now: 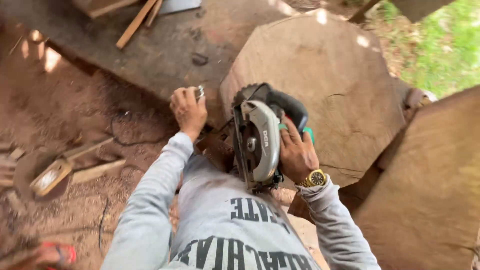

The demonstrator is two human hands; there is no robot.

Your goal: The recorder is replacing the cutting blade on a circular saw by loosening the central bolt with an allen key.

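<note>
Grey-guarded circular saw [257, 140], one in number, sits against the edge of a large wood slab [320, 85]. Right hand [296, 152] is closed around the saw's handle. Left hand [188, 110], left of the saw, is curled around one small metal piece [200, 91]. A second slab [430, 190] stands right of the saw.

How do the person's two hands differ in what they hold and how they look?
The right hand grips a circular saw, large and grey with a dark handle; the left hand is closed around a small shiny metal piece. The right wrist wears a gold watch; the left wrist is bare. The left hand is raised farther out; the right sits closer. Both arms wear grey sleeves.
</note>
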